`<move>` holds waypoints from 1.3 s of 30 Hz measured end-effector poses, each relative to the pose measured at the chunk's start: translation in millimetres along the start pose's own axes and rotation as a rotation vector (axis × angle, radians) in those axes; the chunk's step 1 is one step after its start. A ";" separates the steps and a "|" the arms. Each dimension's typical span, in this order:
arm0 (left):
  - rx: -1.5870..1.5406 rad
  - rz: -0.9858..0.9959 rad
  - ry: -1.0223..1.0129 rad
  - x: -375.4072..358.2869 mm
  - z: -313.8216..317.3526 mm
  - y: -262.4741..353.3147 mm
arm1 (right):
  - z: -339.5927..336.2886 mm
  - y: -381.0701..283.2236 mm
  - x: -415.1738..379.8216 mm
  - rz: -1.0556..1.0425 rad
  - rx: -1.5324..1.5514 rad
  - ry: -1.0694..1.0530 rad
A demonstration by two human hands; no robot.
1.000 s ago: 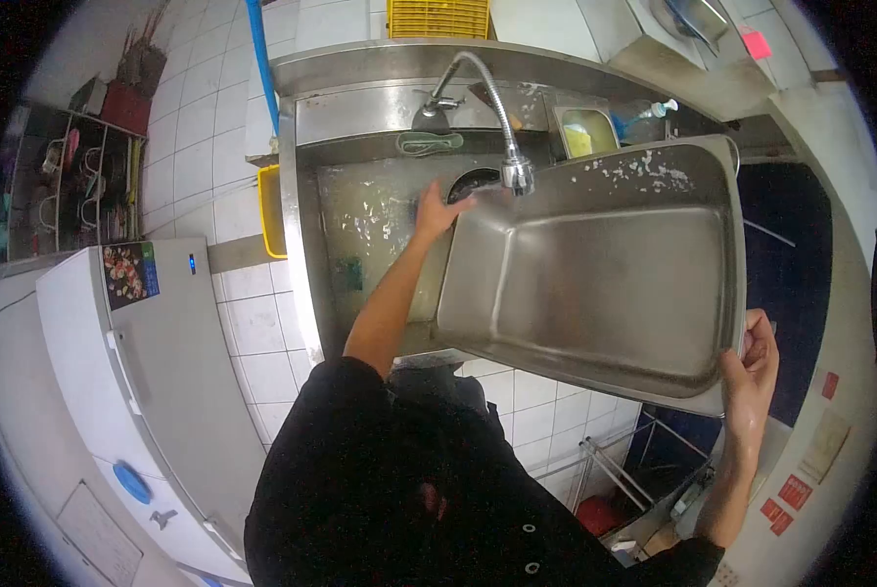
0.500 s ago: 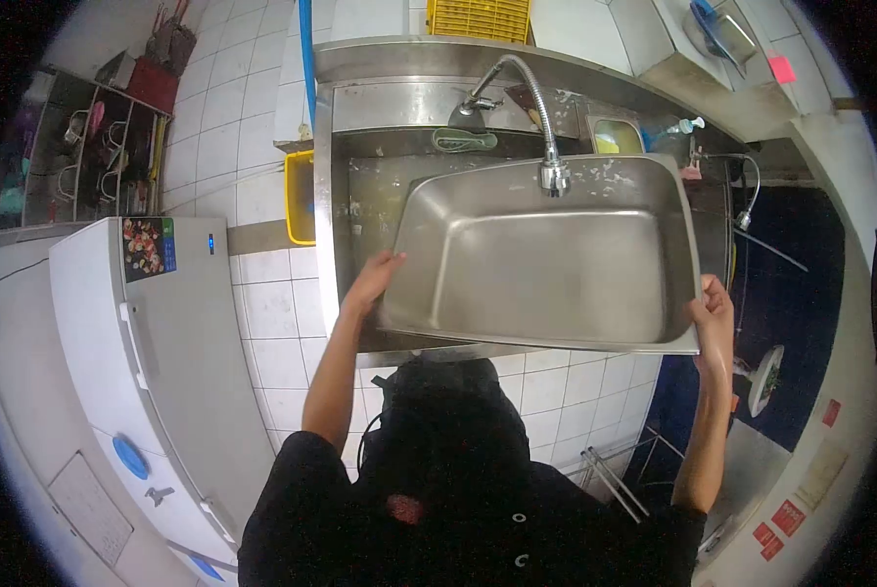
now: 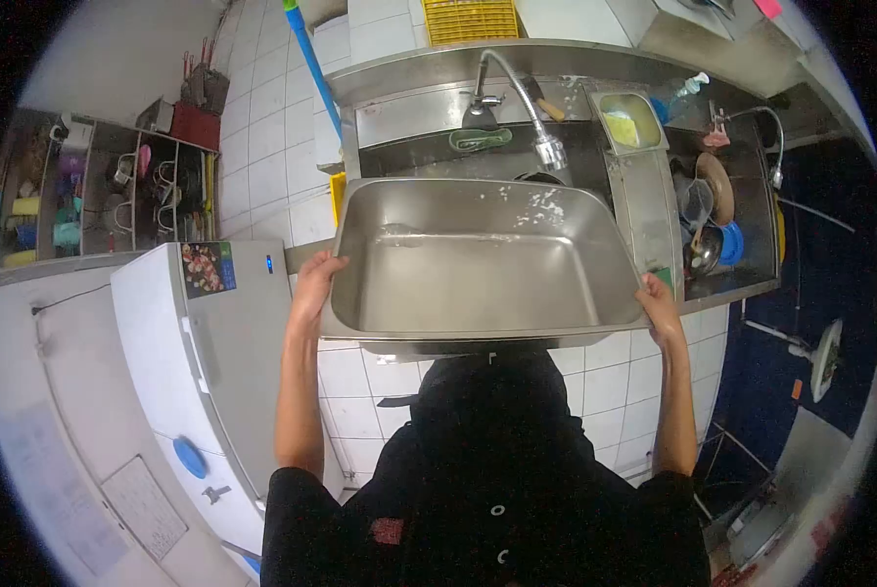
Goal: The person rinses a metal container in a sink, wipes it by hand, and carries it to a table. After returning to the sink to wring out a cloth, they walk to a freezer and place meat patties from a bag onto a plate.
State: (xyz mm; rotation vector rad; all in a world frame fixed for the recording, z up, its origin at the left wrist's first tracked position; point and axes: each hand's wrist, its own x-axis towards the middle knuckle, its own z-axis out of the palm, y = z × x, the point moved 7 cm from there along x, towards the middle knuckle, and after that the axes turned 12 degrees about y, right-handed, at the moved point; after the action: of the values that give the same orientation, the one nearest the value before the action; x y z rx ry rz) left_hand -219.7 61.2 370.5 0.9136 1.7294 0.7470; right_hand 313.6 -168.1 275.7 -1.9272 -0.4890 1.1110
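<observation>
Steel pan (image 3: 468, 284) spans the gap between the hands, over the near side of the sink (image 3: 409, 157); long axis left to right. Left hand (image 3: 313, 284) pinches one short-end rim, right hand (image 3: 660, 305) the opposite; neither nearer. Suds dot the far wall.

The pan (image 3: 473, 282) is silver, the crate (image 3: 470, 20) yellow.

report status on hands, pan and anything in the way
Left hand and right hand gripping pan at opposite ends. Pan open side up, white flecks inside. Faucet close beyond far rim, no contact visible.
</observation>
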 end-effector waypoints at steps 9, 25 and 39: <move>-0.056 0.134 -0.038 -22.7 -22.1 21.7 | 47.1 5.2 32.0 -0.098 -0.119 -0.069; -0.192 0.069 -0.044 -76.7 11.3 35.9 | 17.1 36.1 84.9 -0.193 -0.287 0.022; -0.256 -0.154 -0.057 -43.2 50.2 -2.5 | -75.3 -100.2 23.0 -0.145 -0.098 0.143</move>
State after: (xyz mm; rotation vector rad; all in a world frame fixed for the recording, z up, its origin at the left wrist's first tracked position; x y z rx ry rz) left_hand -163.4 26.4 373.8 0.6146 1.5901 0.8103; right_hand 396.5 -130.7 364.9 -2.0047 -0.6024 0.8642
